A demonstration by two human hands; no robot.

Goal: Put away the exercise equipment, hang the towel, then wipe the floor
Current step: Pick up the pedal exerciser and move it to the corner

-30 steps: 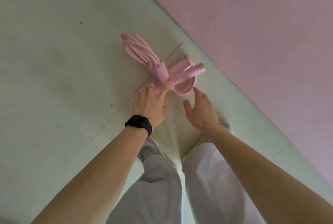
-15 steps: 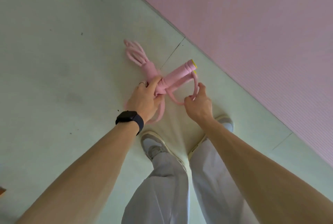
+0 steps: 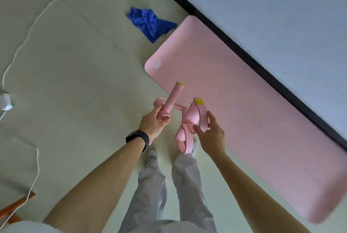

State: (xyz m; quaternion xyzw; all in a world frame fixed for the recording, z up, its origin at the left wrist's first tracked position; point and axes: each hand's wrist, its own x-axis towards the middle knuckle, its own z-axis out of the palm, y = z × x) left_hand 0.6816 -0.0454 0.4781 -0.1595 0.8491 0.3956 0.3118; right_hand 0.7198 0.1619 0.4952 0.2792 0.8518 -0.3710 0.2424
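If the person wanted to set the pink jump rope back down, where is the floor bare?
The widest bare pale floor lies left of the hands, bordered by the looping white cord, the crumpled blue towel and the flat pink exercise mat. The mat's top is also free. Around the shoes, below the pink jump rope, it is crowded.

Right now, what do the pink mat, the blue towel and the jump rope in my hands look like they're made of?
Pink mat: probably foam, matte, finely ribbed, with rounded corners. Blue towel: soft cloth, crumpled in folds. Jump rope: handles look like smooth matte plastic with yellow end caps; the bundled cord looks like flexible plastic or rubber.
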